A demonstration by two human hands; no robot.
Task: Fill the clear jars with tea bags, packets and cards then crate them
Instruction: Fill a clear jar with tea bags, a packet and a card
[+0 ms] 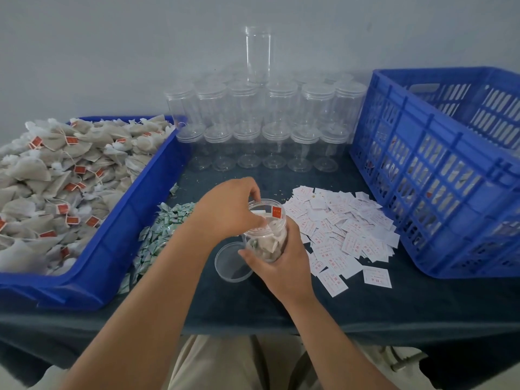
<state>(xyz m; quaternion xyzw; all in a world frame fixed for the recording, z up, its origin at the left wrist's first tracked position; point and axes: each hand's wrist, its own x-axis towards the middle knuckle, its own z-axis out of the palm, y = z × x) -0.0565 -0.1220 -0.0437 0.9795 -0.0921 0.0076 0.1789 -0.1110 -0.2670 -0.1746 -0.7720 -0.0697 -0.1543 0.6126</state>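
Observation:
My right hand (284, 260) grips a clear open jar (266, 235) from below and the right, holding it tilted above the dark table. The jar holds tea bags, and a red tag shows at its rim. My left hand (228, 209) reaches over the jar's mouth with its fingers curled into the opening, pinching a white card or tea bag there. The jar's clear lid (232, 263) lies upside down on the table just left of the jar.
A blue tray (123, 229) heaped with tea bags (64, 175) stands at the left. Green-white packets (160, 235) lie beside it, white cards (349, 229) to the right. Several empty lidded jars (261, 128) are stacked at the back. A blue slatted crate (439, 170) stands at the right.

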